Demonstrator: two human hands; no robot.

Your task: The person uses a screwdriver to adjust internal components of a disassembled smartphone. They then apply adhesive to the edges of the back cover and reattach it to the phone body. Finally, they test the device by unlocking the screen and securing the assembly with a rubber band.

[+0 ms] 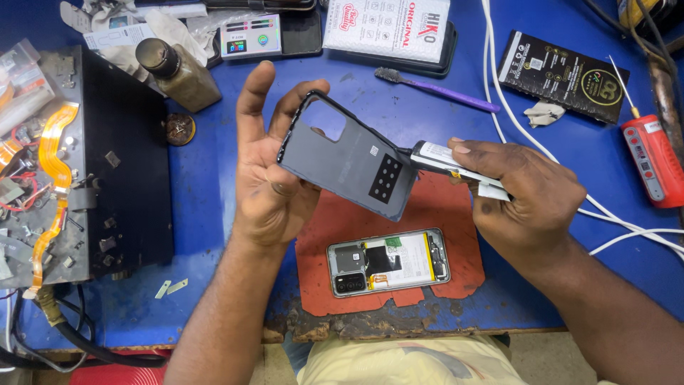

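My left hand holds a grey phone back cover by its left edge, inner side facing me, with a camera cut-out at its top and a black pad near its right side. My right hand grips a small white glue tube with a black nozzle, and the nozzle touches the cover's right edge. Below both hands, an opened phone lies face down on a red mat, its battery and boards exposed.
A dark metal block with orange flex cables and small parts stands at left. A brown bottle, boxes, a purple brush, a black packet, white cables and a red tool surround the blue bench.
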